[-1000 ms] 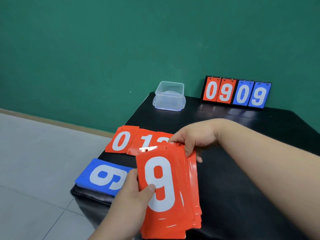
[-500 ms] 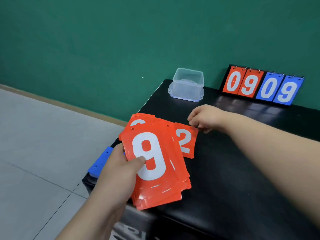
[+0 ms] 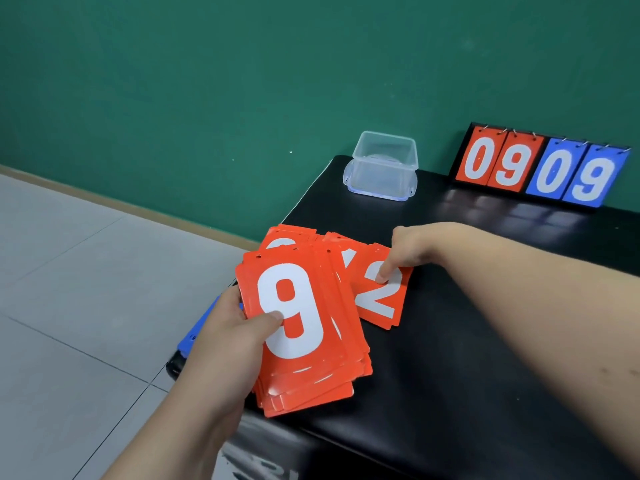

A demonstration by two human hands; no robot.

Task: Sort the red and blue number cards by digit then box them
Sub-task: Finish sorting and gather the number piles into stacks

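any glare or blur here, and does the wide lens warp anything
Head view: the glossy black table mirrors the scoreboard as a hazy smear; white glints streak the lower edges of the stack of red cards; digits read sharp, the table's front is blurred; the near forearm looms large toward the frame edge.
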